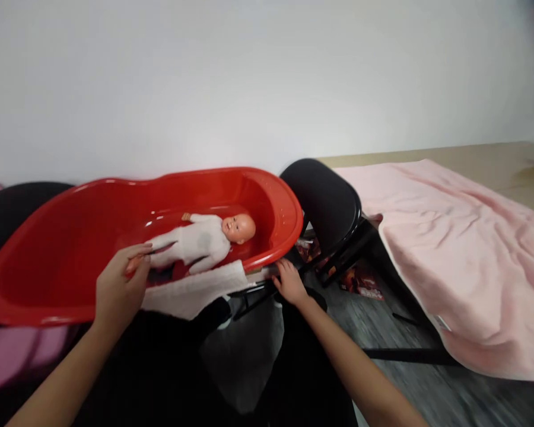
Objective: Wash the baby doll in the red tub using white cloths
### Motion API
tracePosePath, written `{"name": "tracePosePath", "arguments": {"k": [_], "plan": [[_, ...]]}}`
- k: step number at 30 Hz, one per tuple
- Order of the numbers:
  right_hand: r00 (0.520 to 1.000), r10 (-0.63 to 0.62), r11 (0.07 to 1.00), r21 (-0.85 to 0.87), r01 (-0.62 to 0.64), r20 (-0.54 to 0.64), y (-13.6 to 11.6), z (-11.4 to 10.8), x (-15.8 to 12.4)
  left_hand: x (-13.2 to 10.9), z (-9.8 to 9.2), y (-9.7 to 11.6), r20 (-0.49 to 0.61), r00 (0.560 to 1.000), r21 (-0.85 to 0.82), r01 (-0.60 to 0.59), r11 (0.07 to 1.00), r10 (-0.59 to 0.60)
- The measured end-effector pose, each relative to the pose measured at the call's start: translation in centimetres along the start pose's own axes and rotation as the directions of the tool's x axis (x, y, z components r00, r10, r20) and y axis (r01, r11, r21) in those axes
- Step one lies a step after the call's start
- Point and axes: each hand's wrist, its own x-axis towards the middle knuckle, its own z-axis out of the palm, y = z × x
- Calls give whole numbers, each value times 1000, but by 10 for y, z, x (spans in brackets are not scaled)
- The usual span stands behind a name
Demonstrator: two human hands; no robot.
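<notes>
A baby doll (pixel 204 237) in a white suit lies on its back inside a red plastic baby tub (pixel 62 249), head toward the right. My left hand (pixel 120 284) reaches over the tub's near rim and its fingers close around the doll's feet. My right hand (pixel 289 281) rests at the tub's right front edge, fingers curled on the rim. A white cloth (pixel 196 290) hangs over the near rim between my hands.
A black folding chair (pixel 329 207) stands right of the tub. A pink towel (pixel 463 249) covers a wooden table (pixel 493 160) at the right. A red printed packet (pixel 360 284) lies on the grey floor. A white wall stands behind.
</notes>
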Motion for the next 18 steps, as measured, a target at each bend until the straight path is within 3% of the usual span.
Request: {"name": "tracePosePath", "arguments": {"k": [2,5,11,13,16,18], "plan": [[999,-27,995,-100,31,38,2,5,24,-29,-12,27,-63,997,-49,-42,998,39],[993,-26,980,-195,47,112,9,13,43,-61,-22,53,-33,997,-54,-68,996,66],[995,-9,978,-207,30,97,4,15,44,-89,-18,72,-8,1000,-16,7,1000,-7],[998,-2,983,-181,13,59,-2,7,38,-92,-12,77,21,999,-39,-46,998,47],[993,39,996,-77,-48,-114,-8,-12,8,-88,0,84,50,988,-65,-142,988,146],[986,88,995,51,-81,-144,-7,-27,-28,-73,11,87,-25,993,-96,-117,988,115]]}}
